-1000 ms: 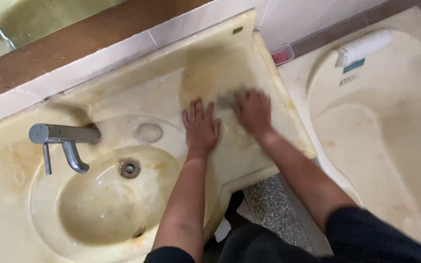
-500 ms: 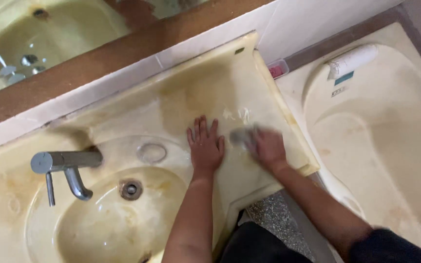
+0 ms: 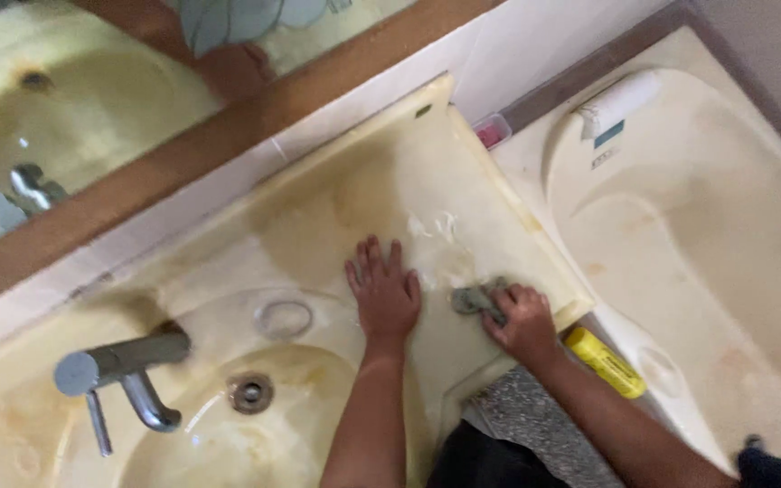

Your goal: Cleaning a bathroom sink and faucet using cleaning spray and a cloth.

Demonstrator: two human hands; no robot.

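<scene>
Left hand (image 3: 384,291) lies flat, fingers spread, on the stained yellowed vanity counter (image 3: 318,217). Right hand (image 3: 522,321) grips a grey scouring pad (image 3: 474,298) pressed to the counter near its right edge. White suds (image 3: 434,226) sit just above. Chrome faucet (image 3: 124,370) overhangs the sink basin (image 3: 228,443). A yellow bottle (image 3: 604,362) lies beside the cream bathtub (image 3: 698,235).

Stained yellowish counter (image 3: 336,226), grey cloth (image 3: 474,298) on it
</scene>
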